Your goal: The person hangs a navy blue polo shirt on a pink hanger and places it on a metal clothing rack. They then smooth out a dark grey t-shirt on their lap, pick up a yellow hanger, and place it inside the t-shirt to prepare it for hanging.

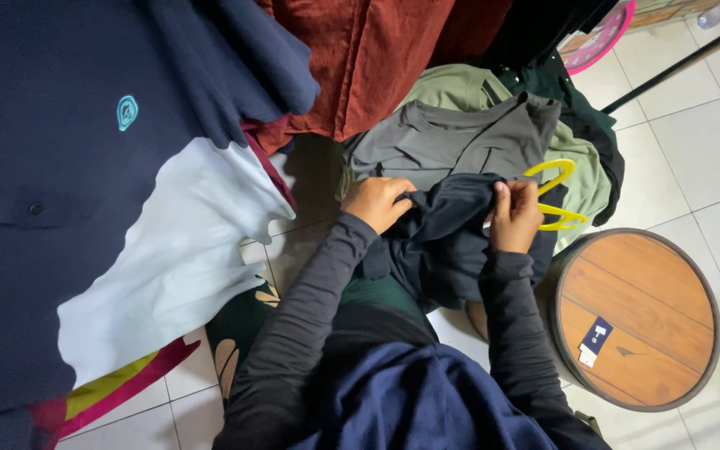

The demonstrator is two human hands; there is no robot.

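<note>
Two hands work over white floor tiles (677, 158), clothes piled around. Left hand (379, 202) bunches the dark garment (452, 242), fingers closed on it; right hand (514, 218) pinches its top edge against a yellow hanger (553, 193) whose arms point right. Round wooden stool (639, 321) beside them carries a small blue-and-white tag (595, 342).

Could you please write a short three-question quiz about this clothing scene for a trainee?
1. True or false: both hands grip the dark navy fabric garment.
2. Which hand is beside the bright yellow plastic hanger? A) left hand B) right hand
3. What lies on top of the round wooden stool with the dark rim?

Key:
1. True.
2. B.
3. A small dark blue and white tag.
</note>
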